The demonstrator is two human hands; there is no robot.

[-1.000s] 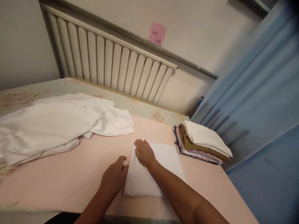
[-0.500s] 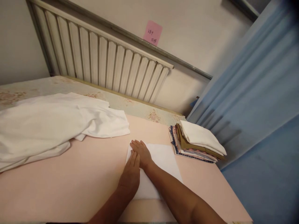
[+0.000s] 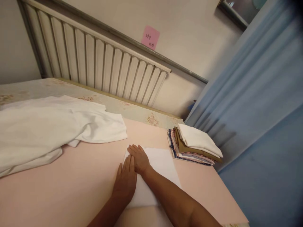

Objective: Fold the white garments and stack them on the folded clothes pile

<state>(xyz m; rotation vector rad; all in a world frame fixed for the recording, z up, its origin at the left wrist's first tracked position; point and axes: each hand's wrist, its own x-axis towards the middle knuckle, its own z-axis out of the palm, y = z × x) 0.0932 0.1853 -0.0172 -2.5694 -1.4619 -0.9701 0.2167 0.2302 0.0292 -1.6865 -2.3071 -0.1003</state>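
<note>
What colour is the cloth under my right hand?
The cloth is plain white, best seen in the head view.

The cloth [image 3: 163, 164], white, smooth and apparently folded four-sided, lies flat just left of the pile [image 3: 197, 146], its left part largely hidden.

Flat white cloth [image 3: 162, 160] partly hidden

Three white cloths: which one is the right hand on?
The flat white cloth in the middle: the right hand rests on it. The rumpled white cloth lies farther left; the folded white cloth tops the clothes stack.
</note>
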